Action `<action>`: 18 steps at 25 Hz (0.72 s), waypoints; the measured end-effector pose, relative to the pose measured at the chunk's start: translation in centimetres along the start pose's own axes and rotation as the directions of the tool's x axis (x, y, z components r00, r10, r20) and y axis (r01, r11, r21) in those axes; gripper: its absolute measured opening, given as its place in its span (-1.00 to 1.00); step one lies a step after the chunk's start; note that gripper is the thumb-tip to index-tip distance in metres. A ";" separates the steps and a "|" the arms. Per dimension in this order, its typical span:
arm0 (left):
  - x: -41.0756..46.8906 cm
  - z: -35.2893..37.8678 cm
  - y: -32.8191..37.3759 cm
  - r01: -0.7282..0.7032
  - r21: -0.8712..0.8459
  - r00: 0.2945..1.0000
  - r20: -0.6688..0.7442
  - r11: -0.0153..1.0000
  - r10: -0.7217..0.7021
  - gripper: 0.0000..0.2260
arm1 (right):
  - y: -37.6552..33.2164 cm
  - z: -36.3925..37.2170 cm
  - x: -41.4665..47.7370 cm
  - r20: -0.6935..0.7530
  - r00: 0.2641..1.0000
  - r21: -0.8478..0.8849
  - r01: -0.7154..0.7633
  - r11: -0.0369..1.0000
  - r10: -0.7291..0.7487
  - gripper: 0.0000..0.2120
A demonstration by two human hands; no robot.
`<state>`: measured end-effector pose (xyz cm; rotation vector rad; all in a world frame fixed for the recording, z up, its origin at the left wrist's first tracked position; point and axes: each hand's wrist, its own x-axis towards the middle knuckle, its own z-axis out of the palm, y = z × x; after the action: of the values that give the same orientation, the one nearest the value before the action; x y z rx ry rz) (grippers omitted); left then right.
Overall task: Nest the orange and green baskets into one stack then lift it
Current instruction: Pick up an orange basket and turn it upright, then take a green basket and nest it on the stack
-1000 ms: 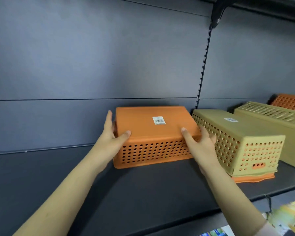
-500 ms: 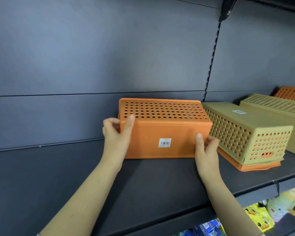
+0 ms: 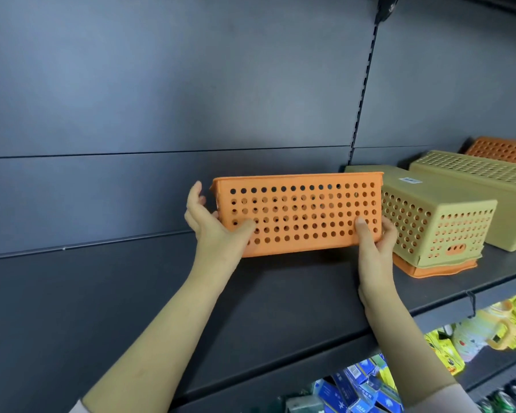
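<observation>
1. My left hand point(image 3: 213, 226) grips the left end of the orange basket point(image 3: 301, 214). The thumb lies flat on its near perforated wall, but my other fingers point(image 3: 201, 201) wrap behind the end and are mostly hidden.
2. My right hand point(image 3: 374, 242) clamps the right end the same way: thumb on the near wall, fingers curled round the far corner, tips out of sight.
3. The orange basket is between my hands, its long holed wall facing me, rim uppermost. I cannot tell whether its bottom edge touches the shelf point(image 3: 131, 308) or sits just clear of it.
4. Its inside is hidden. Only dark spots show through the round holes.
5. It is rigid, matte plastic, a rectangular box with even rows of punched holes and a slim lip along the top.
6. Just right of my right fingers stands an upside-down green basket point(image 3: 438, 222) of the same perforated plastic, with a small white label on its flat base.
7. An orange rim point(image 3: 429, 271) flares out under it. The rest of that piece is covered.
8. Further right, a second green basket point(image 3: 489, 186) and another orange one point(image 3: 501, 150) are cut off by the frame edge.
9. Below the shelf, packaged goods point(image 3: 370, 383) are too blurred to read.
</observation>
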<state>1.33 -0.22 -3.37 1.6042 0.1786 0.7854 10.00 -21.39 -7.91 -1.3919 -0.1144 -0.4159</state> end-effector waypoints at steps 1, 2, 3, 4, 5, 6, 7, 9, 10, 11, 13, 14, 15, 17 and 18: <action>-0.2 0.0 0.0 -0.077 0.043 0.997 0.024 0.996 0.076 -0.18 | 0.2 -0.2 0.1 0.008 1.000 0.001 0.011 1.000 -0.011 -0.52; -0.4 -0.1 0.0 -0.163 0.110 0.986 0.039 0.981 0.159 -0.17 | 0.3 -0.3 0.3 0.006 1.000 -0.009 0.017 1.000 -0.017 -0.51; -0.5 -0.2 0.0 -0.247 0.189 0.969 0.043 0.950 0.244 -0.22 | 0.3 -0.4 0.3 -0.008 1.000 -0.029 0.007 1.000 -0.007 -0.52; -0.6 -0.3 0.0 -0.313 0.269 0.948 0.035 0.911 0.316 -0.35 | 0.2 -0.3 0.2 -0.025 1.000 -0.049 -0.006 0.999 0.005 -0.54; -0.6 -0.4 0.0 -0.357 0.347 0.927 0.022 0.867 0.373 -0.50 | 0.1 -0.2 0.1 -0.031 0.999 -0.058 -0.008 0.998 0.006 -0.56; -0.6 -0.4 0.0 -0.389 0.417 0.906 0.012 0.822 0.423 -0.62 | 0.0 0.0 0.0 -0.019 1.000 -0.075 0.008 0.997 -0.010 -0.57; -0.5 -0.4 -0.2 -0.424 0.482 0.879 0.016 0.767 0.476 -0.66 | -0.2 0.1 -0.2 -0.001 0.999 -0.099 0.036 0.994 -0.036 -0.57; 0.0 -0.4 -1.0 -0.509 0.624 0.797 0.082 0.592 0.599 -0.64 | -0.4 0.5 -0.4 0.044 0.994 -0.161 0.107 0.981 -0.101 -0.59; 0.2 -0.4 -1.2 -0.543 0.684 0.749 0.132 0.487 0.649 -0.66 | -0.5 0.5 -0.6 0.052 0.989 -0.191 0.147 0.971 -0.139 -0.59; 0.3 -0.4 -1.4 -0.564 0.723 0.712 0.180 0.400 0.679 -0.68 | -0.5 0.4 -0.8 0.044 0.981 -0.216 0.192 0.957 -0.187 -0.50; 0.0 -0.1 -1.1 -0.587 0.761 0.649 0.237 0.277 0.723 -0.74 | -0.9 -0.6 -1.2 0.025 0.957 -0.304 0.283 0.910 -0.289 -0.30; -0.3 0.2 -0.9 -0.594 0.775 0.606 0.254 0.216 0.754 -0.78 | -1.2 -1.4 -1.1 0.025 0.936 -0.360 0.337 0.870 -0.352 -0.29; -0.7 0.6 -0.5 -0.610 0.776 0.557 0.274 0.162 0.784 -0.81 | -1.8 -2.5 -0.8 0.038 0.906 -0.412 0.399 0.819 -0.422 -0.32; -1.7 2.5 0.6 -0.709 0.699 0.451 0.352 0.090 0.820 -0.84 | -3.3 -5.4 0.8 0.038 0.846 -0.509 0.474 0.719 -0.531 -0.41; -2.4 4.0 1.2 -0.776 0.626 0.409 0.403 0.080 0.819 -0.84 | -4.1 -6.9 2.2 0.018 0.824 -0.563 0.476 0.676 -0.566 -0.44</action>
<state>1.40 -5.05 -3.16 2.5356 -0.5278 1.8275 9.42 -29.07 -4.66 -1.8835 -0.2877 -1.1167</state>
